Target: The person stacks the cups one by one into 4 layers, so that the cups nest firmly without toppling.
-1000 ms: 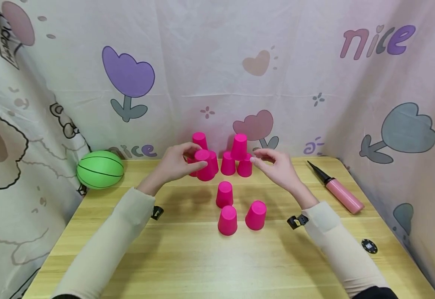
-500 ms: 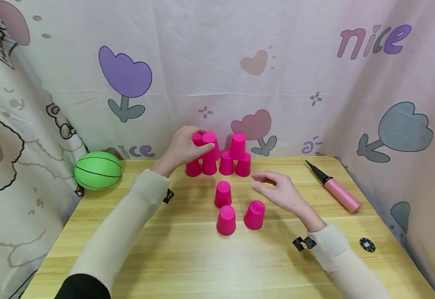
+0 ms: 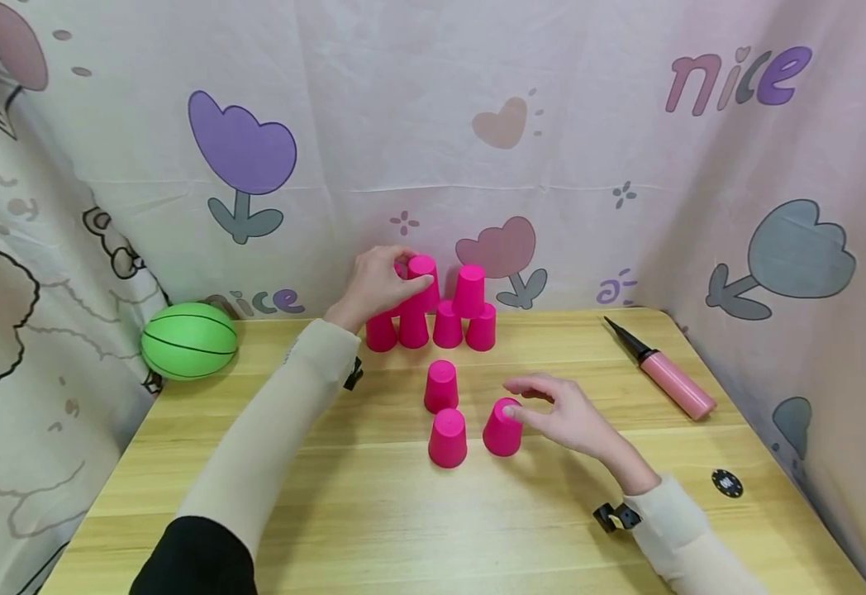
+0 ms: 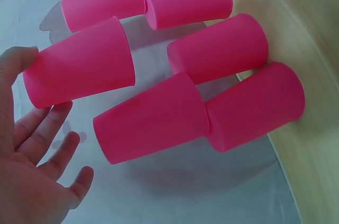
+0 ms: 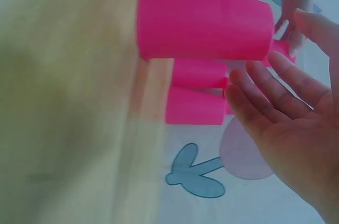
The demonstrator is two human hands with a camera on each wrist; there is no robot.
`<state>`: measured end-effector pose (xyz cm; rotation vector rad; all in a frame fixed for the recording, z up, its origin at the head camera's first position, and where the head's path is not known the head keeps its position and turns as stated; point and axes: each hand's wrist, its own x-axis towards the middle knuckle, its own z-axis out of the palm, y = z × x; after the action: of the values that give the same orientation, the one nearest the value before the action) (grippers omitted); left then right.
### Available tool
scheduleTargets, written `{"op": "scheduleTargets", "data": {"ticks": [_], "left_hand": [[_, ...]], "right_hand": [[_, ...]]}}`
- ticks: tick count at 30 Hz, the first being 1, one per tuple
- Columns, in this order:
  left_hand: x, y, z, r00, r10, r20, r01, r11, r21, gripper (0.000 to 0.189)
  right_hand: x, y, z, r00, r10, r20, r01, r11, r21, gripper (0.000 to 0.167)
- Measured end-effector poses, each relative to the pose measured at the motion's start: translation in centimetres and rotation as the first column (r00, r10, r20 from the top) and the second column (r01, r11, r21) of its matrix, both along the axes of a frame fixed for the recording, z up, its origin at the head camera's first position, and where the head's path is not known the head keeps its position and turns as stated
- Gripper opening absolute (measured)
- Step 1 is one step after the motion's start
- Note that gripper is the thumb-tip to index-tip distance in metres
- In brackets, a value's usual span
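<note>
My left hand [image 3: 375,287] pinches an upside-down pink cup [image 4: 79,68] by its narrow end, thumb on one side and fingers on the other. It hangs above the left stack, where another upper cup [image 4: 151,118] sits on two base cups [image 3: 413,329]. In the head view my hand partly hides that upper cup. My right hand [image 3: 568,417] is at the front right cup [image 3: 502,430], fingers spread beside its top and thumb overlapping it in the head view. Two more cups, a rear one [image 3: 442,387] and a front one [image 3: 448,440], stand left of it.
A second stack, with one upper cup [image 3: 468,291] on two base cups [image 3: 481,329], stands just right of the left stack. A green ball [image 3: 189,340] lies at the back left, a pink hand pump [image 3: 674,382] at the right, and a black chip [image 3: 727,483] near the right edge.
My left hand has raised its cup and shifted it right over the left stack. My right hand has come away from the right stack, toward me, to the front right cup.
</note>
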<state>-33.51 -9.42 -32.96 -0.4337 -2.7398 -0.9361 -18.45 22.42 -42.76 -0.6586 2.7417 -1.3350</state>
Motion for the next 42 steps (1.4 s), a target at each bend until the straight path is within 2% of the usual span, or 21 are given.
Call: {"op": "scheduleTargets", "data": {"ticks": [7,12,24,32,42], "left_hand": [[-1.5,0.6,-0.5,0.999,0.030,0.032,-0.030,0.999,0.023,0.054],[-2.0,1.0,-1.1,0.997,0.040,0.070,-0.042,0.998,0.038,0.055],[-2.5,1.3,-2.1,0.997,0.046,0.066,-0.046,0.999,-0.012,0.056],[-2.5,1.5,-2.0,0.995,0.059,0.083,-0.055,0.997,-0.053,0.057],[-2.3,1.5,-1.7,0.987,0.073,0.140,-0.067,0.997,-0.042,0.057]], "right_hand": [[0.6,0.1,-1.3,0.999,-0.006,0.035,0.007,1.000,-0.018,0.051],[0.9,0.3,-1.6,0.998,-0.021,0.061,0.023,0.999,-0.029,0.054],[0.9,0.3,-2.0,0.998,-0.010,0.066,0.013,0.999,-0.040,0.052],[0.8,0.3,-1.9,0.998,-0.001,0.057,0.003,1.000,-0.030,0.052],[0.7,0.5,-2.0,0.997,0.010,0.076,-0.008,0.999,-0.031,0.052]]}}
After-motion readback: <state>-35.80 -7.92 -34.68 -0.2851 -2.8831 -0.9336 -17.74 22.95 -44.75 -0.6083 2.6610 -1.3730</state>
